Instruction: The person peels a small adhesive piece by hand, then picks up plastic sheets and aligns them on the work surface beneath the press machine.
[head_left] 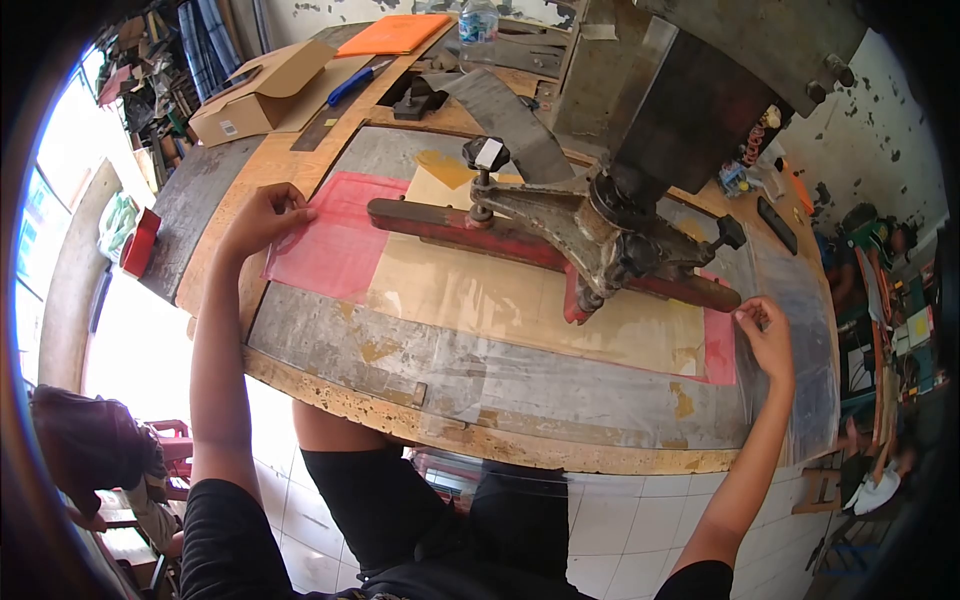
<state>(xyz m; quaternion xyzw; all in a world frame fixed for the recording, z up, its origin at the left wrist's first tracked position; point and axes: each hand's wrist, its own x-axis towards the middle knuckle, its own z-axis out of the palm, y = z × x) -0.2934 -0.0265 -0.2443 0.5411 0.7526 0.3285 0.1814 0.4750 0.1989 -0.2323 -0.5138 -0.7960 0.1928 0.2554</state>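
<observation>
My left hand (265,220) pinches the upper left part of a pink translucent sheet (335,255), its thumb and fingers together. My right hand (765,335) is at the right end of the machine's bar, beside the sheet's right part, with fingertips drawn together; what they hold, if anything, is too small to tell. A tan rectangular piece (500,290) lies over the middle of the pink sheet. Above them stretches a long red and dark bar (470,230), fixed to a metal bracket (545,215) with black knobs. Clear film covers part of the grey plate (330,325).
At the back left are an open cardboard box (265,95), a blue-handled tool (350,85) and an orange folder (395,35). A bottle (478,30) stands behind. The machine's dark column (690,110) rises at the back right. People sit at both far sides.
</observation>
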